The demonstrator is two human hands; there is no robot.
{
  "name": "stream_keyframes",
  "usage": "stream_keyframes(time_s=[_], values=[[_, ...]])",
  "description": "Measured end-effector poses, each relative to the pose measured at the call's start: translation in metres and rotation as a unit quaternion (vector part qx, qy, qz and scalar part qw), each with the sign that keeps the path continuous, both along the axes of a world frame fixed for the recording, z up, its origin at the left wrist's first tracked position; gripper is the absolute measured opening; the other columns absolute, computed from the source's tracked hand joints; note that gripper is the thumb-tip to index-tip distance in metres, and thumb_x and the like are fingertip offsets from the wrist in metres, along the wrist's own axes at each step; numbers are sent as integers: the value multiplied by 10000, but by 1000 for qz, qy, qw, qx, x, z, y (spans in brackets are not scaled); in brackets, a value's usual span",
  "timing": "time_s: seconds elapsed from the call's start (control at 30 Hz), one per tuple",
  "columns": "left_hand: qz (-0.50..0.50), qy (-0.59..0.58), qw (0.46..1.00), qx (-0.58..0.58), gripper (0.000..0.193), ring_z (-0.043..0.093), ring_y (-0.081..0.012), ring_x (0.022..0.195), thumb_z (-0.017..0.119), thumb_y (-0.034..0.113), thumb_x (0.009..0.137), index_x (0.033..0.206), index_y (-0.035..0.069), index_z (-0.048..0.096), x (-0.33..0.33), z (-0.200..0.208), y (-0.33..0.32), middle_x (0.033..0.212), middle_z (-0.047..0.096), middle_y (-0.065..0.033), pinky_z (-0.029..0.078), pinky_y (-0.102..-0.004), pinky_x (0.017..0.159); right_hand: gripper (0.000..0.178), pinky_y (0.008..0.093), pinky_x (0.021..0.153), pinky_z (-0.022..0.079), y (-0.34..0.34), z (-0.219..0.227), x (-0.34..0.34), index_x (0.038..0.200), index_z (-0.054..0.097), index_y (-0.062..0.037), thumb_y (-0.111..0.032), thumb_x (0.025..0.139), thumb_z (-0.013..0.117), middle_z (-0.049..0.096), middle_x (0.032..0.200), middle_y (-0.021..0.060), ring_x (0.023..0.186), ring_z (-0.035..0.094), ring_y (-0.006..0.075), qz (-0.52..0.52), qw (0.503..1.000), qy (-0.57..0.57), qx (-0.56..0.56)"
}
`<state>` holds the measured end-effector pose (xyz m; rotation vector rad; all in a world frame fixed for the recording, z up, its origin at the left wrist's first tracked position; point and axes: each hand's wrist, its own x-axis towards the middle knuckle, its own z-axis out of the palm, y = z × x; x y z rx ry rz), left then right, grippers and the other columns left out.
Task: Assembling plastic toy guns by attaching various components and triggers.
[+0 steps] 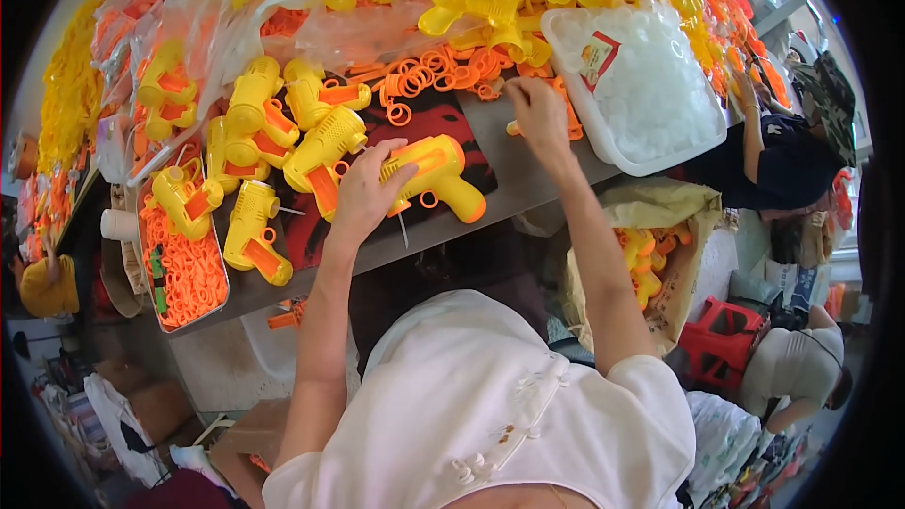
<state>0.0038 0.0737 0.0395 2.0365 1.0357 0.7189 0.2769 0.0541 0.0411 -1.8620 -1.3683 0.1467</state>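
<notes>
My left hand (363, 193) is closed round the barrel end of a yellow toy gun (459, 196) with an orange panel in its side, held over the table's front edge. A thin metal rod (403, 230) sticks down beside it. My right hand (542, 123) is at the tray's left side, fingers bent and drawn together by small orange parts; what they pinch, if anything, is hidden. Orange rings (400, 113) lie in a loose heap to its left. Several more yellow toy guns (325, 149) with orange panels lie left of my left hand.
A white tray (617, 168) of translucent pieces stands at the right. Yellow shells (471, 5) pile up at the back. A bin of orange rings (193, 283) sits at left. Below the table's right side, a sack (702, 226) holds yellow and orange parts. Other people work nearby.
</notes>
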Motion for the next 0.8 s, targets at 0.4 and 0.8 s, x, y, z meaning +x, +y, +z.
stream_keyframes(time_s=[0.4,0.8], values=[[-7,4,1000,4,425,602,-306,1008,661,333,868,1174,47,592,2,-4,2,1071,646,-153,455,-395,878,170,410,706,506,38,-37,25,902,686,-38,-189,825,667,671,831,118,811,645,303,-41,992,-99,-69],[-40,14,962,271,205,581,-228,908,750,154,754,908,48,666,19,14,-1,962,622,-38,435,-358,826,120,176,443,327,-53,24,3,886,626,-46,-157,878,671,612,691,-8,509,478,22,72,882,465,-44]])
